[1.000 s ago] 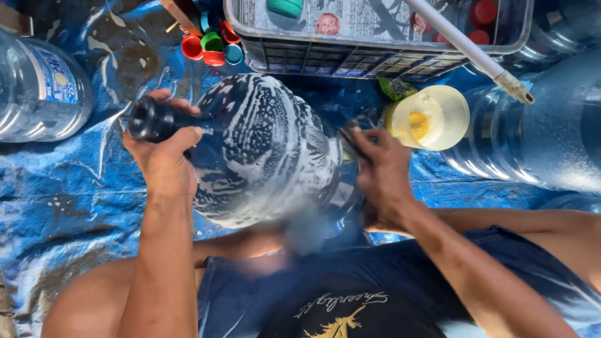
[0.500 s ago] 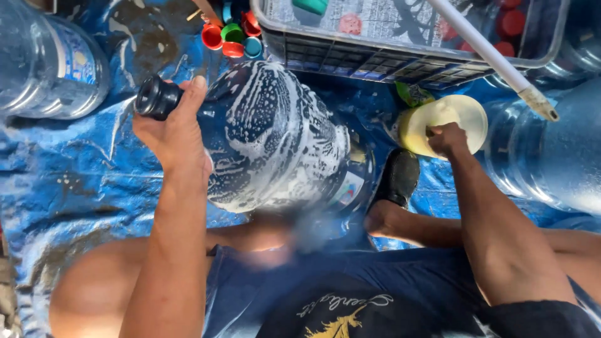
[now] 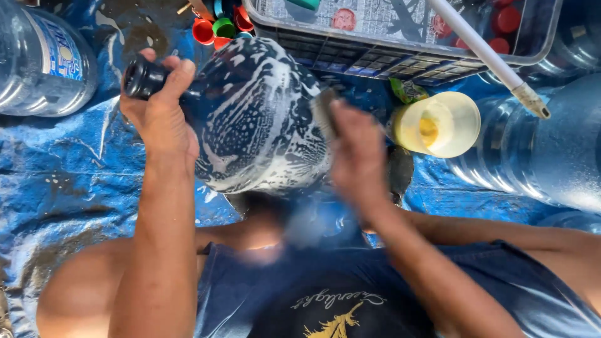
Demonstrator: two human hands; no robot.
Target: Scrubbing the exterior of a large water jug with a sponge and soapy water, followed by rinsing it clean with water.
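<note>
Head view: a big water jug point(image 3: 256, 119), coated in white soap foam, lies on its side over a wet blue tarp point(image 3: 69, 181), in front of the person's lap. The left hand point(image 3: 159, 116) is closed around the jug's dark neck point(image 3: 143, 78), thumb over the top. The right hand point(image 3: 357, 153) is blurred; it presses a grey scrubbing pad point(image 3: 324, 111) against the jug's right flank, fingers curled on the pad.

Just right of that hand a pale yellow tub point(image 3: 438, 124) lies tilted, its opening showing yellow inside, with a green scrap point(image 3: 408, 91) touching its far edge. Beyond the jug stands a grey plastic crate point(image 3: 400, 53) holding red caps point(image 3: 506, 20), and a white pole point(image 3: 485, 53) slants across its rim. A cluster of red, green and blue caps point(image 3: 219, 28) sits by the crate's left corner. A clear bottle point(image 3: 41, 59) lies at far left, and more clear jugs point(image 3: 538, 156) lie at right.
</note>
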